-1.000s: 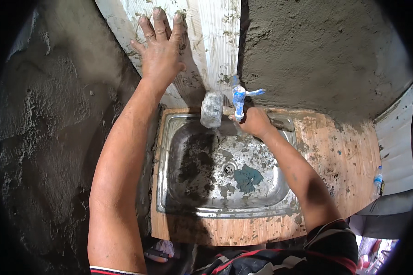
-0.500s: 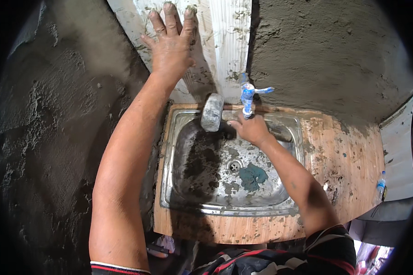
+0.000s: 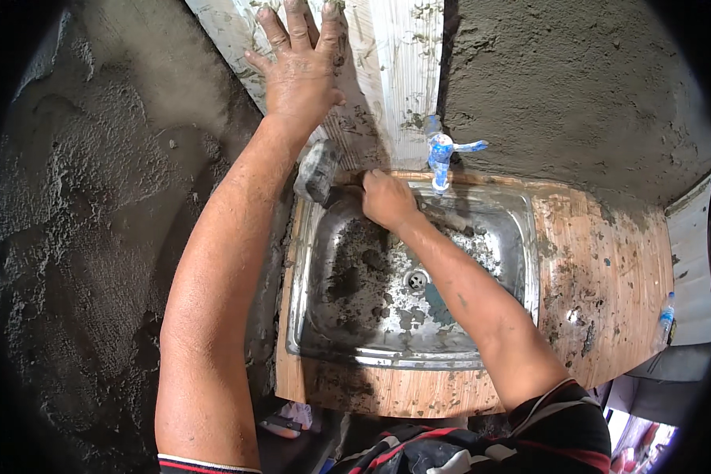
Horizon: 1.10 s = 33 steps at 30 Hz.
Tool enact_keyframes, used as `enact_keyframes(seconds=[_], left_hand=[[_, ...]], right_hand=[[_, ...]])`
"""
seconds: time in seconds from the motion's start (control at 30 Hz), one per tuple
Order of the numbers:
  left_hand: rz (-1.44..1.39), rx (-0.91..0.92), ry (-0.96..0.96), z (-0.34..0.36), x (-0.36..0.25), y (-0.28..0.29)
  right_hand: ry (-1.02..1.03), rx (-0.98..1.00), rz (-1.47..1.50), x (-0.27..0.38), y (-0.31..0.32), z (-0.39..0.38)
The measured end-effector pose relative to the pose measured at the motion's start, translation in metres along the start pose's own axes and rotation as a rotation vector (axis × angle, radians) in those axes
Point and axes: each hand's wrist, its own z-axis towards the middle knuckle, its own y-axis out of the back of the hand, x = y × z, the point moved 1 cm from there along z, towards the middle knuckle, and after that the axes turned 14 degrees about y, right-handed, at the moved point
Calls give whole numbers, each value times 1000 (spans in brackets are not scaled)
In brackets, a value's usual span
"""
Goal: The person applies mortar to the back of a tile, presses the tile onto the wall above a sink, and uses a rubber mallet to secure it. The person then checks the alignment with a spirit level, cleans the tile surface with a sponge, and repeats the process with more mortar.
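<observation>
Left hand: the left hand (image 3: 299, 85) is laid on the whitish wood-grain panel (image 3: 395, 75), with the fingers spread apart and the back of the hand turned to the view; how hard it is pressed cannot be told.
Right hand: the right hand (image 3: 389, 201) is closed in a fist around the handle (image 3: 457, 222) of the mallet (image 3: 317, 171); the thumb is mostly hidden.
Mallet: its grey, block-like head is held over the upper left corner of the sink (image 3: 407, 364), near the foot of the panel and just beside the left forearm; whether the panel is touched by it cannot be told.
Sink: the metal basin is spotted with grey mortar (image 3: 354, 272); a round drain (image 3: 415, 280) is seen in it, and a dark green patch (image 3: 438, 304) is partly covered by the right forearm.
Tap: a blue and white tap (image 3: 441, 160) is placed behind the sink, to the right of the right hand.
Counter: the sink is set in a wood-grain counter (image 3: 628, 276); a plastic bottle (image 3: 667, 316) is seen at its right edge.
</observation>
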Motion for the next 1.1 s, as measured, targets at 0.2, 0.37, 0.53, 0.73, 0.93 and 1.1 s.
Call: enact_keyframes(seconds=[0.2, 0.37, 0.53, 0.73, 0.93, 1.1], left_hand=[[24, 87, 6, -1, 1, 10], [-20, -344, -151, 8, 25, -39], [-18, -344, -146, 10, 18, -38], [-38, -304, -168, 7, 18, -35], [-80, -116, -100, -2, 16, -14], [-100, -77, -109, -5, 30, -8]], right_hand=[[98, 103, -19, 10, -4, 10], [74, 21, 40, 17, -11, 23], [44, -77, 20, 6, -7, 25], [-60, -42, 74, 16, 6, 20], [-48, 133, 200, 45, 52, -56], [-169, 186, 160, 64, 140, -127]])
